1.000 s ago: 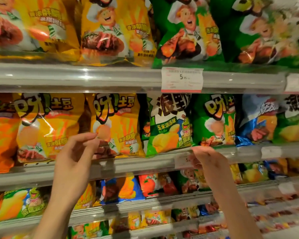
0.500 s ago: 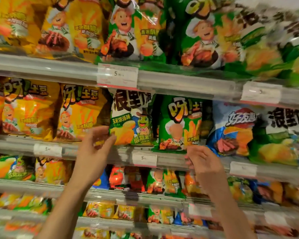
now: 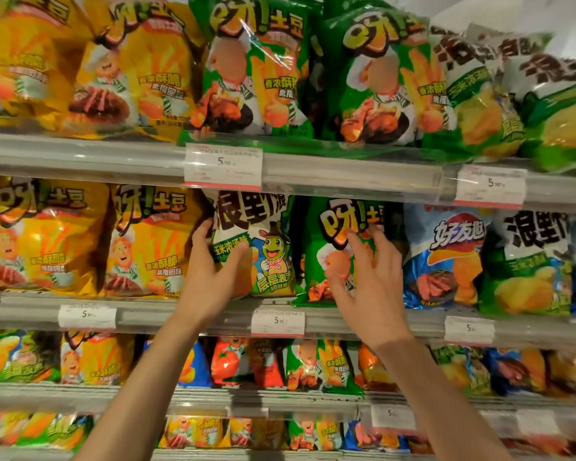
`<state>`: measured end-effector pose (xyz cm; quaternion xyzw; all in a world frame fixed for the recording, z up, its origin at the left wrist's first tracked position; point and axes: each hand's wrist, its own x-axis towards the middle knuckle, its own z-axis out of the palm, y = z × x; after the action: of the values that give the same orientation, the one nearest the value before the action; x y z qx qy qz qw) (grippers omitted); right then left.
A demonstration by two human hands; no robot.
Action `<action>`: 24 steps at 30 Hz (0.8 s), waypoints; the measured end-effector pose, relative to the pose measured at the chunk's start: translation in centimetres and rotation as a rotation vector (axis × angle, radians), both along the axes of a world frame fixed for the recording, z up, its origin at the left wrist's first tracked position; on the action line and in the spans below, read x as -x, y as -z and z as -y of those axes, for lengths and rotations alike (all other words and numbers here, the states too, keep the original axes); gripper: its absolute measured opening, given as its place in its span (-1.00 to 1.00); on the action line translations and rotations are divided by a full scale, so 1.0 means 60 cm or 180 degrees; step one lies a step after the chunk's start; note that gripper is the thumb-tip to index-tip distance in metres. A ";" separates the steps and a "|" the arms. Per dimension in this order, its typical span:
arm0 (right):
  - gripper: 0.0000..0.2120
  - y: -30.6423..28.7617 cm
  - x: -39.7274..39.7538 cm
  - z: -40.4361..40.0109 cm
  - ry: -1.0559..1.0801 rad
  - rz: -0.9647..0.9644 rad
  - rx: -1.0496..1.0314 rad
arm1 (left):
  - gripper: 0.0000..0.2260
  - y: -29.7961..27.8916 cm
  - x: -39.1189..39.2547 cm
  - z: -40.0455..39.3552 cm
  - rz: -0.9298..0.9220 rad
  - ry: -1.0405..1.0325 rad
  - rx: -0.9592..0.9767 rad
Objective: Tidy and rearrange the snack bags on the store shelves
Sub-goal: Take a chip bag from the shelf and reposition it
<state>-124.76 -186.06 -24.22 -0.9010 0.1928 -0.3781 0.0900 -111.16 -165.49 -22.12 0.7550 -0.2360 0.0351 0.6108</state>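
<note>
Left hand (image 3: 213, 271) gripping the white-and-green frog-mascot chip bag (image 3: 263, 247) by its left edge, upright on the middle shelf (image 3: 167, 311). Right hand (image 3: 368, 277) spread wide, fingers pressed flat on the neighbouring green chip bag (image 3: 326, 234), just beside it.

Four shelf tiers visible, each with a grey front rail carrying white price tags.

Top shelf (image 3: 80, 154): yellow bags (image 3: 130, 68) at 10 o'clock, green bags (image 3: 253, 68) at 12, white-green bags (image 3: 512, 94) at 2.

Second shelf (image 3: 180, 314): yellow bags (image 3: 147, 241) at 9 o'clock, a frog bag (image 3: 263, 247) and a green bag (image 3: 333, 254) at centre, a blue bag (image 3: 446, 257) at 3.

Third shelf (image 3: 80, 394) and bottom shelf (image 3: 213, 455): smaller mixed bags, blurred.
</note>
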 end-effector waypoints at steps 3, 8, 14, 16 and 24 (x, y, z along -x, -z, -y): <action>-0.36 0.011 -0.005 0.002 0.0032 -0.0059 0.0067 | -0.33 0.005 -0.003 0.001 0.0004 0.0057 -0.0010; -0.34 0.015 -0.006 0.000 0.0058 -0.0112 0.0048 | -0.37 0.005 -0.001 0.004 0.0056 0.0033 -0.0130; -0.33 0.013 -0.006 0.002 0.0007 -0.0043 0.0051 | -0.23 -0.011 -0.019 -0.003 0.0213 -0.0064 -0.0049; -0.33 0.014 -0.005 0.002 -0.0002 -0.0028 0.0059 | -0.21 -0.019 -0.023 -0.005 0.0274 -0.0064 -0.0066; -0.33 0.006 0.002 0.006 -0.0167 0.0077 -0.0192 | -0.36 -0.008 -0.008 -0.025 0.0199 -0.0131 -0.0173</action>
<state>-124.88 -186.44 -24.57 -0.8980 0.1794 -0.3805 0.1294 -110.69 -163.98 -21.65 0.7745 -0.2403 0.0648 0.5816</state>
